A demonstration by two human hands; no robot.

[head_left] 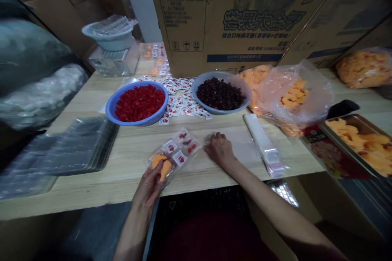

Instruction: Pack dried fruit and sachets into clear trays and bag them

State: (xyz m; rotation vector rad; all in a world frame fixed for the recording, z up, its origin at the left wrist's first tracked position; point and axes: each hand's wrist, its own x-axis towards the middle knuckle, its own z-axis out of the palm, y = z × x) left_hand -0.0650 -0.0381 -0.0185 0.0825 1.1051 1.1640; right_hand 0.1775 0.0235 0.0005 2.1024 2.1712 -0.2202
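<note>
My left hand (150, 188) is closed on the near end of a clear plastic tray (174, 153) that holds orange fruit pieces, small white-and-red sachets and red bits. The tray lies tilted over the front part of the wooden table (128, 151). My right hand (219, 149) rests knuckles up just right of the tray, fingers curled on a flat clear plastic sheet (241, 144) lying on the table. Whether the fingers pinch it is hard to see.
A blue bowl of red pieces (138, 103), a grey bowl of dark dried fruit (221, 93) and scattered sachets (183, 102) lie behind. Bags (294, 94) and a metal tray of orange slices (361, 142) sit right. Stacked clear trays (70, 151) lie left. Cardboard boxes (232, 12) stand behind.
</note>
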